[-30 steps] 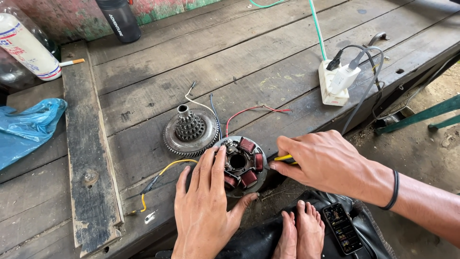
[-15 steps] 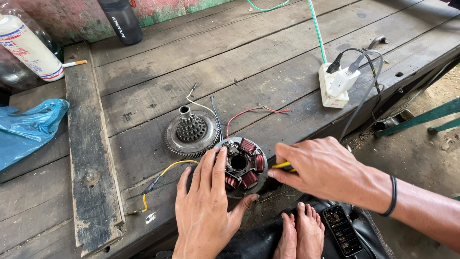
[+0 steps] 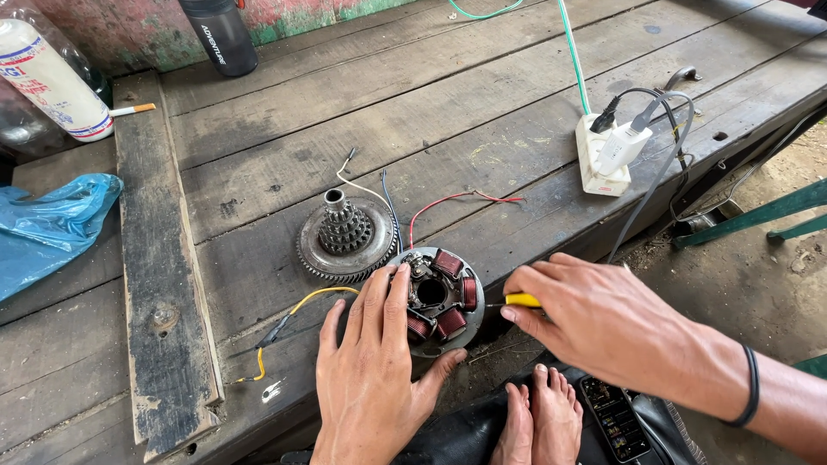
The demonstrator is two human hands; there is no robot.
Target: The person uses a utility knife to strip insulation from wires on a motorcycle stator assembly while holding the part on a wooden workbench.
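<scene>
Seen from above, a weathered wooden workbench [image 3: 482,95] with a round stator plate [image 3: 435,300] near its front edge, ringed with red-brown copper coils and open at the centre. Left hand [image 3: 375,379] laid flat, palm down, fingers spread, fingertips pressing on the left side of the stator plate and thumb curling toward its lower rim; not closed around anything. Right hand [image 3: 607,323] closed on a yellow-handled screwdriver [image 3: 517,300], with only a short yellow stub and a thin shaft showing, pointing left at the stator plate's right edge; cannot tell whether the tip touches. Black band on the right wrist. Just behind the stator plate and touching or overlapping its rim, a toothed gear wheel [image 3: 346,239] with a stepped hub standing up from its middle. Thin wires trailing out from the stator: red wire [image 3: 448,202], white wire [image 3: 362,185], yellow wire [image 3: 297,310] running left along the planks. Farther right, a white power strip [image 3: 596,159] with plugs and dark cables, plus a green cord running up out of view. At the far left, a blue plastic bag [image 3: 52,228], a white spray can [image 3: 52,82] lying down, and a cigarette [image 3: 132,109] beside it. Dark bottle [image 3: 222,34] standing at the back. Below the bench edge, bare feet [image 3: 538,418] and a phone [image 3: 616,418] on dark fabric.
</scene>
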